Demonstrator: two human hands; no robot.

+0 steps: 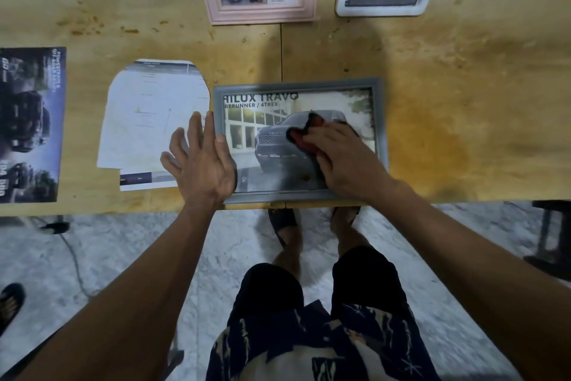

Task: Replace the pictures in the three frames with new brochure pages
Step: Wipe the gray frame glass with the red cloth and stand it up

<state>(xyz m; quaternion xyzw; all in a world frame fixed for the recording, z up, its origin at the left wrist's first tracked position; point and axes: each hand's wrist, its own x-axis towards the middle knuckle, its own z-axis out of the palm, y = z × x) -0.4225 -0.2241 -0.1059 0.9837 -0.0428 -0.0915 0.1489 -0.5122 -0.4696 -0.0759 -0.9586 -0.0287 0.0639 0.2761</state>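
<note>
Under both your hands lies the grey frame (378, 121), flat at the near edge of the wooden table (463, 71). Its brochure page reads "HILUX TRAVO" with "RERUNNER / 4TREX" below, and the pictured truck's grille says "TOYOTA".

Your right hand (343, 158) presses a red and black cloth (304, 133) onto the glass, fingers curled over it. Your left hand (200, 158) lies flat with fingers straight and spread, thumb on the frame's left rail and the other fingers over the cut-out white page (148, 115) just beside it.

Farther left of that hand lies a dark truck brochure (29, 124); its white lettering is too blurred to read.

Beyond your hands, well apart, stand a pink frame (262, 13) and a white frame (380, 8), each with a page whose print is unreadable.

Bare tabletop stretches right of your right hand and between the grey frame and the far two.
</note>
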